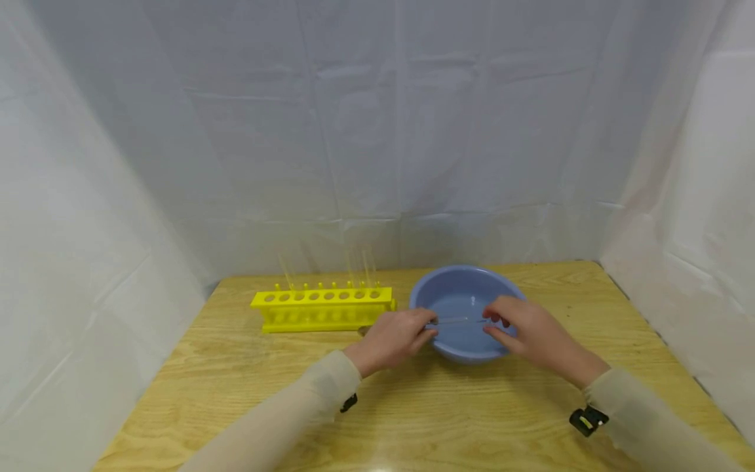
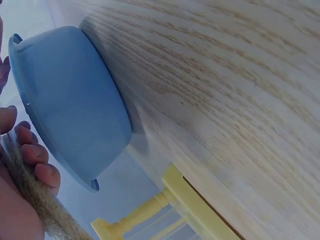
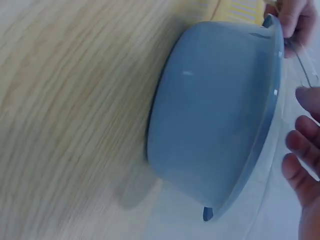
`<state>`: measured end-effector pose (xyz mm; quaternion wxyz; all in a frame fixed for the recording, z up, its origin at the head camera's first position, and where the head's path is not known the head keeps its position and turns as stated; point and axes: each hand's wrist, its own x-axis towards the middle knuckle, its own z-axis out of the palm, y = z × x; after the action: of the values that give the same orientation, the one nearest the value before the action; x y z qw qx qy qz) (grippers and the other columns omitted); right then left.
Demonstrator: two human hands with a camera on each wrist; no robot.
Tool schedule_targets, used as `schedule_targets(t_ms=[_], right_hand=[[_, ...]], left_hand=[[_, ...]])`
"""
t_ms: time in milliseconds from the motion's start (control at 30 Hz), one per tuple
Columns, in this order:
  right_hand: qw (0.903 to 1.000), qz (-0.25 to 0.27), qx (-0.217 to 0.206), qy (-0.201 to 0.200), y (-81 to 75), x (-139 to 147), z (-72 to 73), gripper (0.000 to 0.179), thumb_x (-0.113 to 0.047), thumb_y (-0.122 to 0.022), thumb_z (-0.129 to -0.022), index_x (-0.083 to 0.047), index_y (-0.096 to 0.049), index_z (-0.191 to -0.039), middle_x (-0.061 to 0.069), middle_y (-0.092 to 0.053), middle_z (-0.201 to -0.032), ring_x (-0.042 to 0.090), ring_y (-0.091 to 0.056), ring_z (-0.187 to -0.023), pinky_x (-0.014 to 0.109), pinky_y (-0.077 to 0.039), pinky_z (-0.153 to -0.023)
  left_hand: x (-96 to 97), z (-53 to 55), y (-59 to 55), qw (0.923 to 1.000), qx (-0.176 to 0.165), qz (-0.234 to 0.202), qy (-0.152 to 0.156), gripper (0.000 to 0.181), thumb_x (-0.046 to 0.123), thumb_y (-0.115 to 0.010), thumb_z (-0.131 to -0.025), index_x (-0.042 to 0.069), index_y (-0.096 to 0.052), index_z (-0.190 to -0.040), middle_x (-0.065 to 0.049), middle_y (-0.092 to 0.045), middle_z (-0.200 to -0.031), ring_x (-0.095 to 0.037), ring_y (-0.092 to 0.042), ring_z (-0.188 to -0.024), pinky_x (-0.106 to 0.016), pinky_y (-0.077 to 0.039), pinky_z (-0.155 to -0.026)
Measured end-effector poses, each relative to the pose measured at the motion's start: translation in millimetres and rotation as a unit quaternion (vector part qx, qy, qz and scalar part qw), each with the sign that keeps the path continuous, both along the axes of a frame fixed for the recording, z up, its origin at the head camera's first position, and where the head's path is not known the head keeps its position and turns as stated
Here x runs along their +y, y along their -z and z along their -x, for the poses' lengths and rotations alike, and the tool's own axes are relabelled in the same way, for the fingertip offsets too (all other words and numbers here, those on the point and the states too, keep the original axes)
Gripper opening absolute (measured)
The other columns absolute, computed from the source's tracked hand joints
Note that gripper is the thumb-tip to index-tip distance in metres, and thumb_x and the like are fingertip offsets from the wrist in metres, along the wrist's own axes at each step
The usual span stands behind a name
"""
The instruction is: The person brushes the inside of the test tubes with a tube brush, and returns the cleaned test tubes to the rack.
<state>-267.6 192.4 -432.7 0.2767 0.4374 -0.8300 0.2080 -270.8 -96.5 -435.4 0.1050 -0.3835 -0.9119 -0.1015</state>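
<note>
My left hand grips a bottle-type brush whose brown bristles stick out on the little-finger side. A clear glass tube, with a thin dark wire along it, reaches from the left fingers toward the right hand, above the blue basin. At the tube's far end is my right hand, its thumb and fingers loosely bent with a gap between them. In the right wrist view the right fingers stand apart; whether they touch the tube or wire is hard to tell.
A yellow test tube rack stands left of the basin, with several clear tubes rising from it. Wooden tabletop lies in front. White sheeting hangs behind and on both sides.
</note>
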Motion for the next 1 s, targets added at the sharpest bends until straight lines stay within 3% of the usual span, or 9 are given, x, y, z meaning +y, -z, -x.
schedule_targets(t_ms=[100, 200, 367, 467, 600, 733, 833, 900, 1000], right_hand=[[0.9972, -0.013, 0.073, -0.008, 2.1, 0.2, 1.7, 0.036, -0.042, -0.047, -0.105, -0.012, -0.065, -0.096, -0.004, -0.063, -0.088, 0.008, -0.060, -0.075, 0.025, -0.052, -0.063], [0.9929, -0.010, 0.116, -0.025, 1.4, -1.3, 1.1, 0.036, -0.038, -0.045, -0.108, -0.014, -0.064, -0.089, -0.005, -0.059, -0.084, 0.006, -0.056, -0.072, 0.024, -0.049, -0.060], [0.9910, -0.005, 0.126, -0.043, -2.8, -2.8, -1.9, 0.025, -0.029, -0.055, -0.105, -0.016, -0.062, -0.084, -0.008, -0.057, -0.081, 0.003, -0.051, -0.069, 0.020, -0.044, -0.058], [0.9970, -0.004, 0.071, -0.032, -3.4, -2.0, -4.5, 0.015, -0.017, -0.071, -0.094, -0.018, -0.061, -0.084, -0.011, -0.058, -0.079, -0.001, -0.049, -0.067, 0.019, -0.043, -0.058], [0.9944, 0.032, -0.100, -0.013, -4.8, -1.3, -10.7, 0.023, -0.009, -0.077, -0.087, -0.025, -0.062, -0.086, -0.010, -0.060, -0.076, -0.002, -0.048, -0.063, 0.020, -0.044, -0.057], [0.9609, 0.091, -0.262, -0.002, -8.5, -1.3, -13.1, 0.016, -0.016, -0.071, -0.095, -0.021, -0.062, -0.082, -0.004, -0.059, -0.070, 0.004, -0.046, -0.057, 0.024, -0.043, -0.053], [0.9217, 0.132, -0.365, 0.005, -13.0, -0.9, -11.3, 0.025, -0.021, -0.070, -0.096, -0.011, -0.058, -0.077, 0.000, -0.052, -0.062, 0.007, -0.043, -0.052, 0.027, -0.041, -0.051], [0.8852, 0.159, -0.437, 0.006, -16.3, -0.6, -9.3, 0.031, -0.022, -0.069, -0.096, -0.007, -0.054, -0.075, 0.000, -0.047, -0.060, 0.009, -0.040, -0.051, 0.029, -0.040, -0.049], [0.8152, 0.204, -0.542, 0.007, -20.4, -0.6, -6.5, 0.035, -0.023, -0.069, -0.096, -0.006, -0.050, -0.072, 0.000, -0.047, -0.059, 0.010, -0.037, -0.050, 0.030, -0.036, -0.049]], left_hand=[[0.5, -0.5, -0.3, 0.9999, -0.009, -0.001, -0.005, 0.027, 0.034, -0.052, -0.106, 0.015, -0.063, -0.122, 0.004, -0.069, -0.103, -0.008, -0.063, -0.080, -0.025, -0.052, -0.066], [1.0, -0.7, -0.3, 0.9999, -0.012, -0.002, -0.004, 0.026, 0.034, -0.052, -0.106, 0.016, -0.063, -0.121, 0.005, -0.069, -0.102, -0.007, -0.063, -0.080, -0.025, -0.051, -0.066], [0.5, -0.9, 0.0, 0.9999, -0.006, -0.006, 0.007, 0.025, 0.034, -0.053, -0.106, 0.017, -0.063, -0.119, 0.006, -0.069, -0.099, -0.006, -0.061, -0.077, -0.024, -0.050, -0.065], [-0.1, -0.9, 0.0, 0.9999, -0.001, -0.006, 0.014, 0.023, 0.034, -0.053, -0.105, 0.017, -0.064, -0.117, 0.006, -0.069, -0.099, -0.005, -0.060, -0.076, -0.022, -0.049, -0.064], [0.1, -1.2, 0.4, 0.9997, 0.014, -0.004, 0.022, 0.022, 0.033, -0.054, -0.105, 0.017, -0.064, -0.116, 0.006, -0.069, -0.099, -0.005, -0.061, -0.077, -0.021, -0.050, -0.064], [1.3, -1.6, 1.8, 0.9992, 0.030, 0.003, 0.027, 0.023, 0.033, -0.055, -0.105, 0.016, -0.065, -0.118, 0.005, -0.070, -0.103, -0.006, -0.065, -0.081, -0.023, -0.052, -0.067], [2.3, -2.0, 2.0, 0.9987, 0.039, 0.002, 0.032, 0.025, 0.033, -0.056, -0.104, 0.016, -0.065, -0.120, 0.005, -0.071, -0.106, -0.008, -0.067, -0.086, -0.026, -0.055, -0.070], [3.0, -1.8, 1.9, 0.9983, 0.047, 0.000, 0.034, 0.025, 0.033, -0.057, -0.104, 0.016, -0.066, -0.120, 0.005, -0.071, -0.107, -0.009, -0.068, -0.088, -0.027, -0.056, -0.073], [4.3, -2.0, 1.1, 0.9977, 0.058, 0.004, 0.035, 0.026, 0.034, -0.057, -0.104, 0.016, -0.066, -0.120, 0.005, -0.071, -0.110, -0.009, -0.069, -0.091, -0.027, -0.057, -0.075]])
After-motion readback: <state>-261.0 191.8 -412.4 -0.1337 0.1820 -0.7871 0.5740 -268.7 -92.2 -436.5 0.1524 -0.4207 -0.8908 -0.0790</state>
